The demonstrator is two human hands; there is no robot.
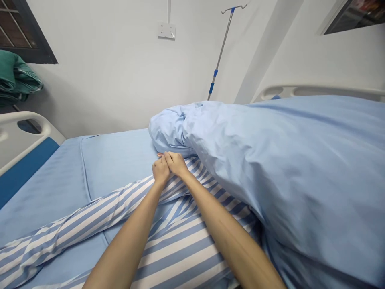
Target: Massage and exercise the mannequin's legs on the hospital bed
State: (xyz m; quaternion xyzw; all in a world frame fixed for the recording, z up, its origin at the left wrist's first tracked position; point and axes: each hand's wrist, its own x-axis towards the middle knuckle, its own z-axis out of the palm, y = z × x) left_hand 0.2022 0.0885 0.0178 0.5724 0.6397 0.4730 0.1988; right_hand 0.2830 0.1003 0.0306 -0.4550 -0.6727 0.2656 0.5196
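My left hand [161, 170] and right hand [177, 163], mid-frame: touching, curled, grip hidden, can't tell if holding | striped cloth [180, 249]: beneath them, centre to lower left | quilt [270, 160]: heaped right, leaving stripes within my reach

Blue-and-white striped garment [180, 253] lies creased; bunched light-blue quilt [270, 160] partly covers it.

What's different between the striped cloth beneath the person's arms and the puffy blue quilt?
The striped cloth is patterned in blue and white; the blue quilt is plain. The striped cloth lies lower, part of it in a long, narrow strip, while the blue quilt is heaped up and bulky. The blue quilt overlaps part of the striped cloth. Both are creased fabric.
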